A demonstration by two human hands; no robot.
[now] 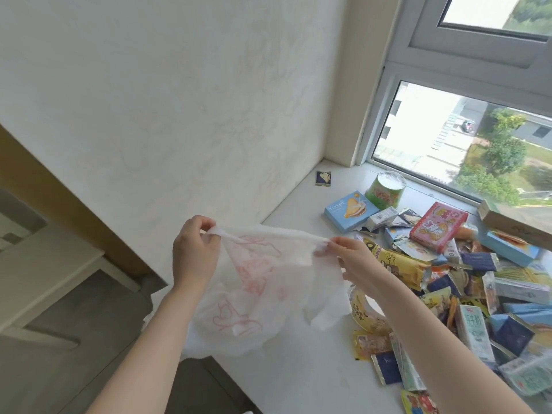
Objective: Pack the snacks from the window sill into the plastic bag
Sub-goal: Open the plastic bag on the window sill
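White stone window sill (pixel 298 204) meeting a textured plaster wall (pixel 179 100) and window (pixel 448 130). Thin, crinkled plastic bag (pixel 257 288), red-printed, hangs over the sill's front edge, its rim stretched horizontally, pinched by left hand (pixel 194 252) and right hand (pixel 355 261). Boxed and foil-wrapped snacks (pixel 448 264) heap along the right end.

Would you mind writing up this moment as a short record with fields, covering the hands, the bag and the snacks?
left hand: left hand pinches one end of the bag's top edge
right hand: right hand pinches the other end
bag: plastic bag, white with red print, stretched between the hands, hanging over the sill's near edge
bag contents: none visible
snacks: snack pile lying on the window sill, right of the bag
apart from the pile: small dark packet near the wall corner
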